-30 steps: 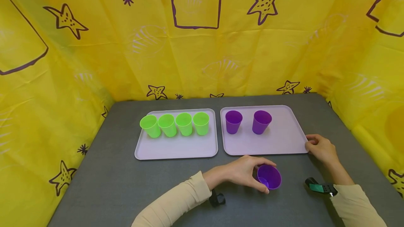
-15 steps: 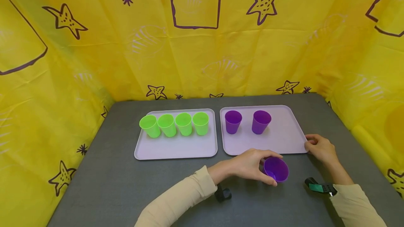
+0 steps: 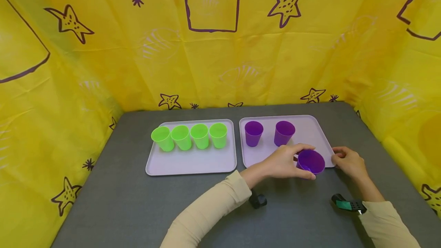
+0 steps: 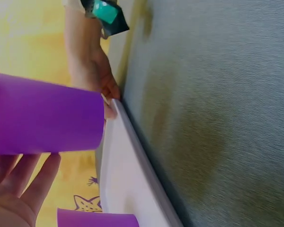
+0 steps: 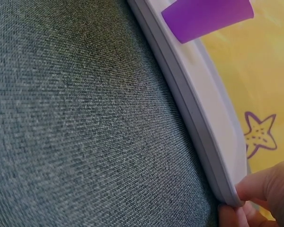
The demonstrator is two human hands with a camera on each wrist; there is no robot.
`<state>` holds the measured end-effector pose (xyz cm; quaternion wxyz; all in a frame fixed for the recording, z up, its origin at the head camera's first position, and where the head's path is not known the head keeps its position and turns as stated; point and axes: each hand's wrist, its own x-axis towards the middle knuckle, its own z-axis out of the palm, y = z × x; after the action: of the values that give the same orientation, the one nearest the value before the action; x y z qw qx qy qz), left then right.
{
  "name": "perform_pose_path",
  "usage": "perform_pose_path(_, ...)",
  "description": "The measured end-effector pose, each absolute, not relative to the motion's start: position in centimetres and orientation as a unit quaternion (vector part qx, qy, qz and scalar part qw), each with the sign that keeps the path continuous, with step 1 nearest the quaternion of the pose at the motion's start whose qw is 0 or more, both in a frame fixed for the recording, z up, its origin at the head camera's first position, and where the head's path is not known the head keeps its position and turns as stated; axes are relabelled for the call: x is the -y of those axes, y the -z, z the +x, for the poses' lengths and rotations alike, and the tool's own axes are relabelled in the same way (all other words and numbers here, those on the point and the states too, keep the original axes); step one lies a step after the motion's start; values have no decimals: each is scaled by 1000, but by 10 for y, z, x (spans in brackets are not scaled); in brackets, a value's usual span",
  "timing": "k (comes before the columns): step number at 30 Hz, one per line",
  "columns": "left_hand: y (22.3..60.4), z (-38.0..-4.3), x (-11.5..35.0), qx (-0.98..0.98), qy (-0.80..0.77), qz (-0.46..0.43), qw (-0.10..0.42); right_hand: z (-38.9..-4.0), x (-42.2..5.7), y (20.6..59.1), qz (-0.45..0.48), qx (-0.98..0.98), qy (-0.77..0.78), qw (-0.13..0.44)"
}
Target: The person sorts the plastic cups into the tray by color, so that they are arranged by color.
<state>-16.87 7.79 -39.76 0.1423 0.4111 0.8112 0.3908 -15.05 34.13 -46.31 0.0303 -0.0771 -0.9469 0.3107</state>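
My left hand (image 3: pixel 283 162) grips a purple cup (image 3: pixel 311 162) between thumb and fingers, its mouth tilted toward the head camera. In the left wrist view this held cup (image 4: pixel 47 116) is raised off the table. It overlaps the front edge of the right-hand tray (image 3: pixel 255 158) in the head view. At that tray's front right corner, my right hand (image 3: pixel 350 162) pinches the rim with thumb and fingers; the right wrist view shows the thumb on the corner. Two more purple cups, a left one (image 3: pixel 253 134) and a right one (image 3: pixel 284 133), stand upright on this tray.
A second pale tray (image 3: pixel 191 167) lies at the left with several green cups (image 3: pixel 200 136) in a row along its back half. Dark grey cloth (image 3: pixel 113 202) covers the table. A yellow patterned curtain (image 3: pixel 213 56) encloses the back and sides.
My left hand has carried the purple cup forward and to the right, from over the cloth to the tray's front edge. The right hand has kept its hold on the corner.
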Motion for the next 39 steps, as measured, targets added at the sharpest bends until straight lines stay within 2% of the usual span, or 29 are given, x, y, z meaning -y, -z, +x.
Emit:
perform_pose_path(7,395,-180,-97,-850,-374,361,90,-151,-341,464,-80,948,-307,37)
perform_pose_path(16,401,-188,-123,-875,-387,285,59,-152,-341,463,-87,945,-314,8)
perform_pose_path(21,405,-187,-140,-896,-361,256,33,-151,-342,463,-87,945,-314,15)
perform_pose_path(39,422,-196,-177,-923,-354,149,27,-150,-342,463,-83,944,-320,21)
